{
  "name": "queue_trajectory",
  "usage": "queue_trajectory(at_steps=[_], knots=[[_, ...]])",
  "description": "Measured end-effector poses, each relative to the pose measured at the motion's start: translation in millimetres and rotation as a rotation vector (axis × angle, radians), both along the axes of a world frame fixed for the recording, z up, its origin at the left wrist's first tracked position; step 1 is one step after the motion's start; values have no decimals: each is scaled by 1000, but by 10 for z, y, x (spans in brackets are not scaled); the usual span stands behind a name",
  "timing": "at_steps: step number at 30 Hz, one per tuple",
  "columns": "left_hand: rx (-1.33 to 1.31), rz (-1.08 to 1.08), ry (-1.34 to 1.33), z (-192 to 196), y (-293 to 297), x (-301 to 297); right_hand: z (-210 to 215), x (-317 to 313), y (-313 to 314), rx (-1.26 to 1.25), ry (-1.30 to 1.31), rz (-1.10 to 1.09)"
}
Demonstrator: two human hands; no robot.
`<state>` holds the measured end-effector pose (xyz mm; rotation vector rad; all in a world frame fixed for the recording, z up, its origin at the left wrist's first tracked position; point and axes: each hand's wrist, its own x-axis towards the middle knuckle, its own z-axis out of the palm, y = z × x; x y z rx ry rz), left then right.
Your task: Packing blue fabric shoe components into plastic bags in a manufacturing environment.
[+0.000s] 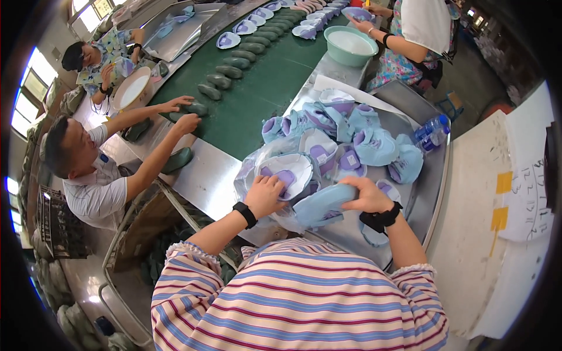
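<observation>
Head view: right hand [370, 196] grips pale-blue upper [321, 206] by end, likely leaving rest free; left hand [266, 196] touches purple-lined upper [293, 171], cannot tell whether gripping.

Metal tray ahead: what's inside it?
Light-blue shoe uppers are heaped in the metal tray; two bottles are by its rim. The uppers and right hand hide whatever is beneath them.

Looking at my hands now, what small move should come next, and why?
Perhaps ease the pale blue shoe piece slightly right: your right hand grips its end, your left hand touches the white-and-purple piece close beside it, and clear plastic lies by that one, so they might catch.
</observation>
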<state>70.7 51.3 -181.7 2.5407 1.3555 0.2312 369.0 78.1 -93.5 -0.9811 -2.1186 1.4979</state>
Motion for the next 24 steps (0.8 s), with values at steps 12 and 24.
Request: queue_trajectory(at_steps=[12,24], knots=[[-943,223,-2085,474,319,75,-127,303,-7,-582,836,-204],[-1219,365,-1335,399,299,717,-415,387,63,-720,760,-568]])
